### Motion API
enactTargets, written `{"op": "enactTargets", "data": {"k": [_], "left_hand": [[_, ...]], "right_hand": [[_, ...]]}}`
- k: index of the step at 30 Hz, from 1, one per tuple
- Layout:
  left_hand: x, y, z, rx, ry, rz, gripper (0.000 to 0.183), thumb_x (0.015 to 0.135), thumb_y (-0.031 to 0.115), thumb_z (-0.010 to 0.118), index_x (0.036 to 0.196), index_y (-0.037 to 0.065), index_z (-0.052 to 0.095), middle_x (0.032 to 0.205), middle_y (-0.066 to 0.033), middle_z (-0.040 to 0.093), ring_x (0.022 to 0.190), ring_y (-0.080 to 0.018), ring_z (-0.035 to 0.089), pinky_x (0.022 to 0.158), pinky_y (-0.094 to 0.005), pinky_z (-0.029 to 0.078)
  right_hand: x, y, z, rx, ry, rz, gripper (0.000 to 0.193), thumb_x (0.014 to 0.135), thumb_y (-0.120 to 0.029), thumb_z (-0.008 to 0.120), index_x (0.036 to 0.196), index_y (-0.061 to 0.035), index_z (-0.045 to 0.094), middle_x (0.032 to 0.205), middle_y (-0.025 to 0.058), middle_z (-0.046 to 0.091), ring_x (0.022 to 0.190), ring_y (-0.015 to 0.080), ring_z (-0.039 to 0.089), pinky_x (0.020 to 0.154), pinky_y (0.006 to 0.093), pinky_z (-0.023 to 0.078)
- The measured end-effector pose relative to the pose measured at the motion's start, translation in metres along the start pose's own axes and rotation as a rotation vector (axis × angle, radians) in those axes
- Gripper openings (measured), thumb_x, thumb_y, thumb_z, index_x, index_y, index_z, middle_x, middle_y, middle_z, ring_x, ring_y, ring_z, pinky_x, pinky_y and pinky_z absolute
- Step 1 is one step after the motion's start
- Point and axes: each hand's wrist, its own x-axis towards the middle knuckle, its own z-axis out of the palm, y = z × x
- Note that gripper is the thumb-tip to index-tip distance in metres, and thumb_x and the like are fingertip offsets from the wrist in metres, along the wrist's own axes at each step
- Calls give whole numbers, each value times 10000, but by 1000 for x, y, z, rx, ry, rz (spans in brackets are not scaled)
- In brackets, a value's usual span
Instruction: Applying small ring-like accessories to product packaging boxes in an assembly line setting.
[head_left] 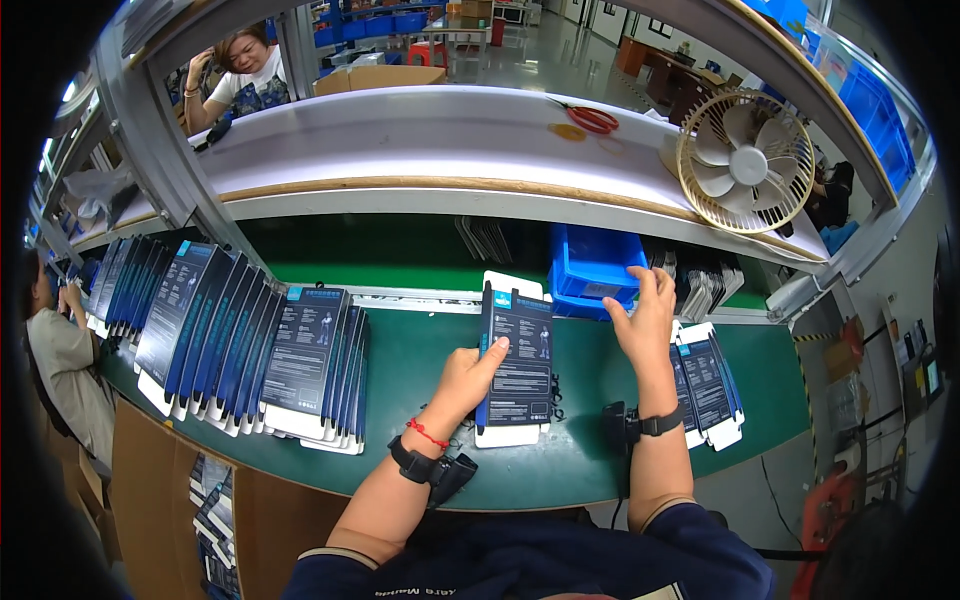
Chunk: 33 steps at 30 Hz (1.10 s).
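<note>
My left hand [472, 378] is closed on a dark blue printed carton [522, 365], thumb across its front and fingers at its left side. White flaps stick out at the carton's top and bottom ends. Small black pieces [557, 396] lie on the green table by its right edge. My right hand [648, 312] is raised at the front of a blue plastic bin [598, 262], thumb and fingers apart, with nothing visible in it. Below that hand, similar flat cartons [708, 385] lie at the right. Both wrists wear black straps with small devices.
Rows of standing cartons [215, 330] fill the table's left side. Above runs a white shelf [420, 140] with red-handled scissors [590, 118] and a fan [745, 165]. More cartons [712, 280] stand under it. Other people are at the far left and behind the shelf.
</note>
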Motion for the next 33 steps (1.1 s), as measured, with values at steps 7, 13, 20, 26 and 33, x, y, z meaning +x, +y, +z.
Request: {"op": "enactTargets", "data": {"k": [7, 13, 20, 26, 33], "left_hand": [[-1, 7, 7, 299, 139, 88, 467, 886, 399, 658, 990, -56, 670, 656, -131, 673, 613, -256, 667, 625, -364, 524], [5, 30, 22, 887, 367, 748, 419, 819, 196, 707, 1148, -41, 600, 1012, -187, 603, 971, -321, 583, 857, -409, 475], [76, 24, 41, 923, -32, 674, 434, 848, 147, 629, 1239, -24, 547, 1235, -201, 568, 1210, -362, 496, 1016, -468, 403], [106, 26, 41, 969, -174, 679, 845, 786, 485, 697, 1396, -20, 400, 1474, -253, 342, 1383, -418, 308, 1108, -523, 287], [143, 32, 45, 1095, -383, 823, 804, 748, 597, 687, 1293, 24, 542, 1382, -218, 459, 1371, -451, 295, 1092, -566, 246]], "right_hand": [[12, 19, 14, 80, -119, 114, 362, 774, -147, 748, 1088, -73, 586, 1070, 185, 591, 961, 399, 608, 820, 448, 496], [11, 25, 15, 118, -41, 71, 292, 765, -129, 745, 1010, -49, 606, 1001, 166, 619, 935, 383, 615, 801, 442, 497], [8, 26, 14, 188, -3, 75, 240, 748, -97, 737, 948, -41, 617, 997, 163, 617, 932, 384, 613, 798, 439, 496], [3, 35, 15, 249, 66, 32, 249, 720, -54, 746, 931, -38, 616, 1008, 173, 613, 935, 390, 607, 806, 436, 495], [4, 44, 8, 332, 42, 87, 238, 718, -36, 749, 920, -22, 624, 1003, 173, 617, 907, 369, 609, 802, 413, 489]]}}
